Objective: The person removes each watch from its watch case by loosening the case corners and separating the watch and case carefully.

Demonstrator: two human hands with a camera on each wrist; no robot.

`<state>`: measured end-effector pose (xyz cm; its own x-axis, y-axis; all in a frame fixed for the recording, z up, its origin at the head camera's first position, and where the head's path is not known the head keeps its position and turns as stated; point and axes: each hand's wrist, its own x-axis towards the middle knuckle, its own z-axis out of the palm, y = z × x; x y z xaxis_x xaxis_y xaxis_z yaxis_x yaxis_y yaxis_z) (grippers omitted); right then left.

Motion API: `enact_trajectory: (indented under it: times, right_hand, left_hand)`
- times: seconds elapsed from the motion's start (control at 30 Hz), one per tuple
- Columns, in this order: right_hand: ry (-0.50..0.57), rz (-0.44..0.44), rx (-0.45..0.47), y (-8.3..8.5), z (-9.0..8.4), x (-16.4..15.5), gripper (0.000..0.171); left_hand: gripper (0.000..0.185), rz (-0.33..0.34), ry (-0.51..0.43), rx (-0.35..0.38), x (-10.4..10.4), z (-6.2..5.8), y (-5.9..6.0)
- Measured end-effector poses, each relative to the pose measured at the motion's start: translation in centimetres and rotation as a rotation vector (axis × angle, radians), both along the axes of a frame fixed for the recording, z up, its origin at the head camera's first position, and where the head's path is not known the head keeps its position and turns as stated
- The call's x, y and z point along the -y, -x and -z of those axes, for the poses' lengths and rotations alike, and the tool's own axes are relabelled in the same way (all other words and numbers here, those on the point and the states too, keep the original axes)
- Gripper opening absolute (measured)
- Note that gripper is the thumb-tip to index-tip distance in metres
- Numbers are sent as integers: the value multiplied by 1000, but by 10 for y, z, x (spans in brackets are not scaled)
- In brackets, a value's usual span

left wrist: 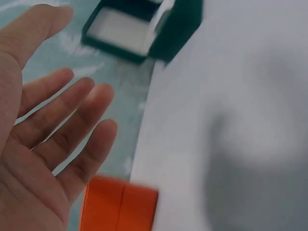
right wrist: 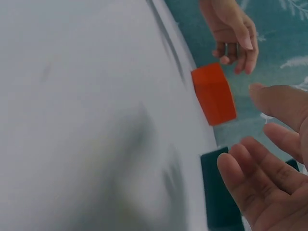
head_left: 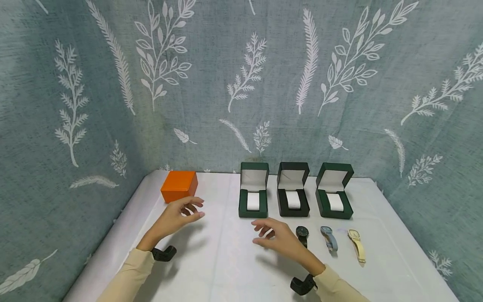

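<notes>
My left hand (head_left: 185,212) hovers open above the white table (head_left: 211,260), just in front of a closed orange box (head_left: 179,186); its spread fingers (left wrist: 57,125) hold nothing, and the orange box (left wrist: 118,204) lies below them. My right hand (head_left: 269,235) floats open in front of the leftmost green watch box (head_left: 253,191), palm turned left, fingers (right wrist: 260,178) relaxed and empty. A black watch (head_left: 302,234) lies just right of that hand. In the right wrist view the orange box (right wrist: 214,94) and my left hand (right wrist: 233,29) show beyond the fingers.
Three open watch boxes with white cushions stand in a row: green, black (head_left: 293,189), green (head_left: 334,191). A blue watch (head_left: 329,238) and a cream watch (head_left: 357,244) lie in front of them. Patterned teal cloth (head_left: 241,84) walls the table on the back and sides.
</notes>
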<state>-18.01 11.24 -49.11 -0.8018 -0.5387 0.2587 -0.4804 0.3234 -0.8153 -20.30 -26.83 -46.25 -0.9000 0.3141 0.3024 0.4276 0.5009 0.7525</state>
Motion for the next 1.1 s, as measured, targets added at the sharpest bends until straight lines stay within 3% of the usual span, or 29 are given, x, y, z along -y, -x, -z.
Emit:
enact_trajectory:
  times: [0.2, 0.37, 0.63, 0.83, 0.97, 1.1]
  right_hand:
    - [34, -28, 11, 10, -5, 29, 46]
    - [57, -33, 33, 14, -7, 52, 44]
    - [102, 2, 47, 23, -11, 92, 43]
    - [96, 38, 70, 33, -3, 120, 41]
    - [76, 51, 106, 38, 5, 132, 44]
    - [75, 78, 107, 47, 12, 142, 47]
  left_hand:
    - [47, -130, 39, 30, 40, -7, 9]
    - [49, -197, 49, 41, 70, -13, 17]
    - [54, -295, -21, 93, 109, -22, 33]
    - [62, -328, -38, 188, 134, -18, 45]
    - [69, -315, -13, 291, 143, -9, 48]
    - [71, -288, -12, 333, 145, -5, 51]
